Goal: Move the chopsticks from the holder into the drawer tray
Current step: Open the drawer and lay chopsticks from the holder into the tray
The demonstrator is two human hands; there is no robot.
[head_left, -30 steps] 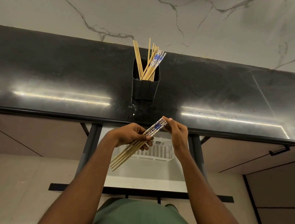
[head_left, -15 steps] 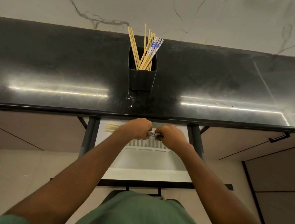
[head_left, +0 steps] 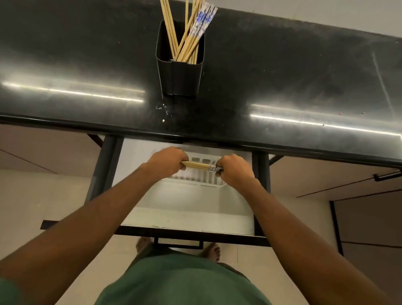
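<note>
1. Fingers of the left hand [head_left: 167, 160] are curling shut around the plain wooden end of a bundle of chopsticks [head_left: 200, 166]; fingers of the right hand [head_left: 236, 171] are curling shut around the patterned end.
2. Both hands are holding the bundle level, crosswise, just above the white slotted tray [head_left: 199, 177].
3. Whether the bundle is touching the tray cannot be told.
4. The tray is sitting at the back of the open drawer [head_left: 189, 220], just below the front edge of the counter [head_left: 298, 88].
5. The drawer floor in front of the tray is showing bare white.
6. A black holder [head_left: 178, 77] is standing upright on the counter, behind the tray and in line with it.
7. More chopsticks [head_left: 185, 27] are leaning inside the holder: plain wooden ones fanning left, blue-and-white patterned ones leaning right.
8. White specks [head_left: 162, 111] are lying on the counter, between the holder and the tray.
9. A green shirt [head_left: 183, 289] is filling the lower view, in front of the tray.
</note>
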